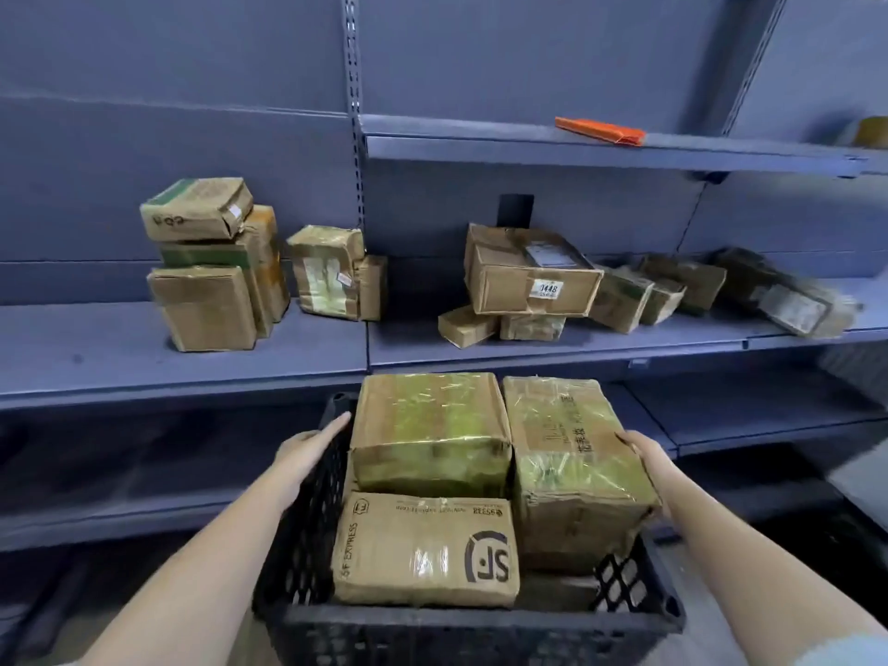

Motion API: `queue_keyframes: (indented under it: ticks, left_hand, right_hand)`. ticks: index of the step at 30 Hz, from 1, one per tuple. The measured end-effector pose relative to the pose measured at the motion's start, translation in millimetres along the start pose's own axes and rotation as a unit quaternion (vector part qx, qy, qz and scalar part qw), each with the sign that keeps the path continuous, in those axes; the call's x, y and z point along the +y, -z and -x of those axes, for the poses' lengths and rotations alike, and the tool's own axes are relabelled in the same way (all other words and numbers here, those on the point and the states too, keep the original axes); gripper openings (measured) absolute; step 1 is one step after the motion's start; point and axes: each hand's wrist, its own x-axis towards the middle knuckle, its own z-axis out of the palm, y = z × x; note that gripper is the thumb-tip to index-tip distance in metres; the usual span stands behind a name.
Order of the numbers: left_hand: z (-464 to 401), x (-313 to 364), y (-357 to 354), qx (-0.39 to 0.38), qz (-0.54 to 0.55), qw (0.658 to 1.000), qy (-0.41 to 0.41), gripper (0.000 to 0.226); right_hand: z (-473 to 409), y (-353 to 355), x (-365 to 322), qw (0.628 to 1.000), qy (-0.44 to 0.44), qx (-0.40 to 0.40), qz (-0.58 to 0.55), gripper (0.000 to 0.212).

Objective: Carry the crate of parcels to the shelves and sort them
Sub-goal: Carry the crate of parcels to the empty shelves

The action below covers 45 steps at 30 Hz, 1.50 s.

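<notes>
A black plastic crate (307, 531) with lattice walls hangs in front of me, held at both sides. My left hand (307, 449) presses flat against its left wall. My right hand (644, 456) grips the right side, touching the tall taped parcel (572, 463). Inside also lie a tape-wrapped brown parcel (430, 432) at the back left and an SF Express carton (425, 550) at the front. The blue-grey shelf (192, 372) stands just beyond the crate.
On the middle shelf sit a stack of cartons (211, 266) at left, a taped box (331, 274), a labelled carton (528, 271) on small boxes, and several more at right. An orange envelope (600, 129) lies on the upper shelf. Lower shelves are dark.
</notes>
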Motion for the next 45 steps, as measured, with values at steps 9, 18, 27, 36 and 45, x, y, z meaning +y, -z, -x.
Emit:
queue_keyframes:
  ticks: [9,18,27,36,45]
  left_hand:
    - [18,-32,17,0.064,0.029,0.997,0.031,0.075]
    - [-4,-54,31,0.089,0.027,0.994,0.053,0.051]
    - [-16,-89,11,0.127,0.035,0.988,0.078,0.050]
    - [-69,-160,-26,0.148,0.018,0.985,0.084,0.042]
    - [-146,-280,-54,0.134,0.018,0.988,0.077,0.049]
  right_hand:
    - [-28,-27,-2,0.998,-0.023,-0.060,0.029,0.038]
    - [-53,-43,34,0.995,-0.064,-0.069,0.025,0.038]
    - [-88,-36,73,0.991,-0.101,-0.084,0.029,0.041]
    - [-156,-29,148,0.988,-0.123,-0.089,0.033,0.035]
    - [-236,-28,267,0.988,-0.127,-0.079,0.047,0.038]
